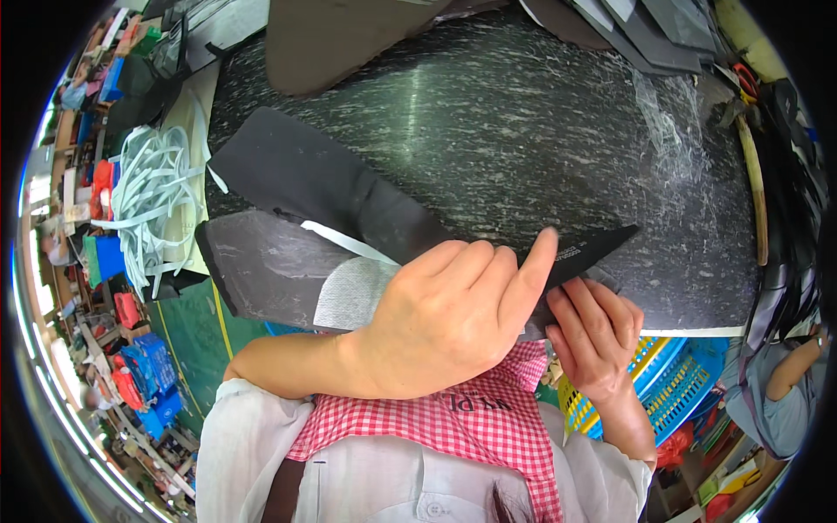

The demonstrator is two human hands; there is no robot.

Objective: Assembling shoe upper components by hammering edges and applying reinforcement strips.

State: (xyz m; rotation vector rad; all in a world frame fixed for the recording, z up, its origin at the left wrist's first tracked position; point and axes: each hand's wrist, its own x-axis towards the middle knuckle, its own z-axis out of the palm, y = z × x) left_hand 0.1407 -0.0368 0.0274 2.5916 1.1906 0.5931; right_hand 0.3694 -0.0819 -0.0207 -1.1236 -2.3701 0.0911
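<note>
A long black sheet piece lies slantwise across the table, its pointed right end lifted and folded up. My left hand is closed over its middle, the index finger stretched along the fold; the fingertips are partly hidden. At the near edge of the raised end, my right hand pinches the piece between thumb and bent fingers. Left of my left hand lie a dark grey panel, a light grey textured patch and a narrow white strip. How these join the black piece cannot be made out.
Pale blue-white straps heap at the table's left edge. Dark cut sheets lie at the far side. Red-handled scissors and a wooden stick are at right. Below the near edge stand blue and yellow baskets. Another person's arm shows at right.
</note>
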